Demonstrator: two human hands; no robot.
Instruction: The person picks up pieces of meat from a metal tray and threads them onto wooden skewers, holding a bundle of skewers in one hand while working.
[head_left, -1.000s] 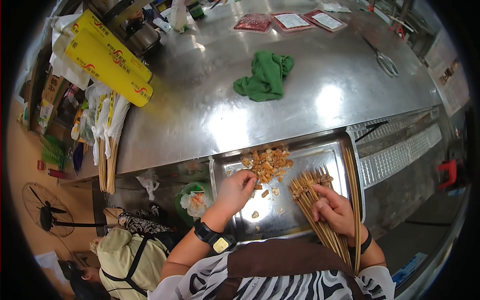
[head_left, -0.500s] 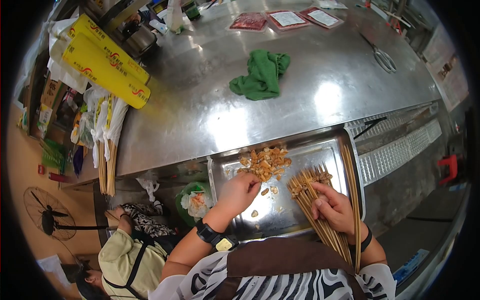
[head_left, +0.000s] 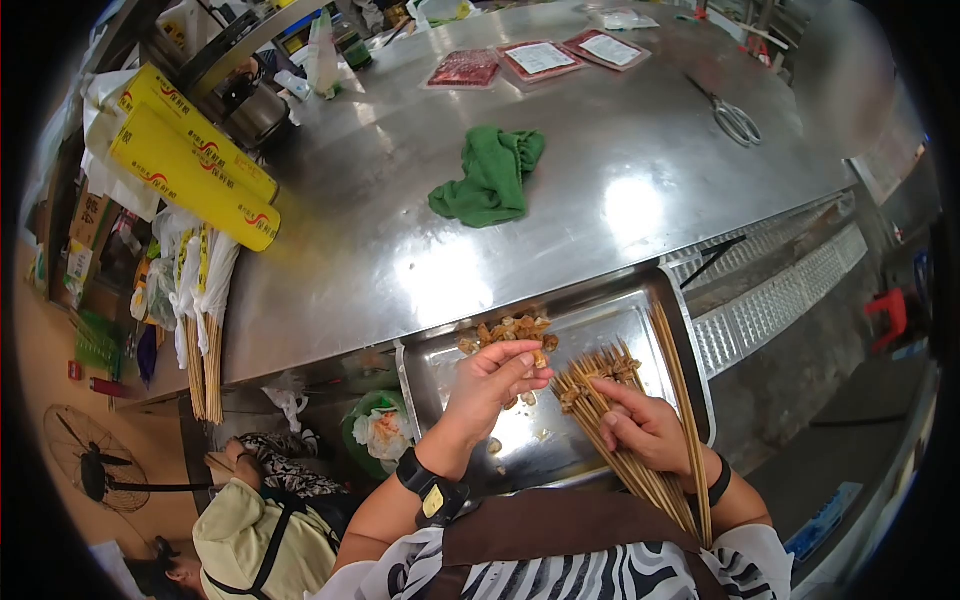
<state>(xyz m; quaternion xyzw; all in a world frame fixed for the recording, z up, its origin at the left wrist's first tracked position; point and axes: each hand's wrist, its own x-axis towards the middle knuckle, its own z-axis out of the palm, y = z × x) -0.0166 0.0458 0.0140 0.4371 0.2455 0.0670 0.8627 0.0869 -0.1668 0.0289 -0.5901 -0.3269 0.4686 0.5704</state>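
Observation:
My left hand (head_left: 495,375) is raised over the metal tray (head_left: 710,405), pinching a small brown food piece (head_left: 540,358) between thumb and fingertips. Behind it, a pile of similar brown pieces (head_left: 508,328) sits in the tray, partly hidden by my fingers; a few loose bits lie nearer me. My right hand (head_left: 648,432) is closed on bamboo skewers (head_left: 640,485), whose far ends carry threaded brown pieces (head_left: 585,385). Farther right, some bare skewers (head_left: 672,365) lean over the tray. How many skewers my right fingers grip is hidden.
A green cloth (head_left: 490,175), scissors (head_left: 735,122) and packs of red meat (head_left: 540,60) lie on the steel table (head_left: 340,260). Yellow film rolls (head_left: 195,175) and bagged skewers (head_left: 205,330) stand left. Below are a green bin (head_left: 375,425) and another person (head_left: 250,540).
My left hand has lifted from the pile and come closer to the skewers, with a brown food piece in its fingertips. My right hand still holds the skewers. The view has shifted slightly.

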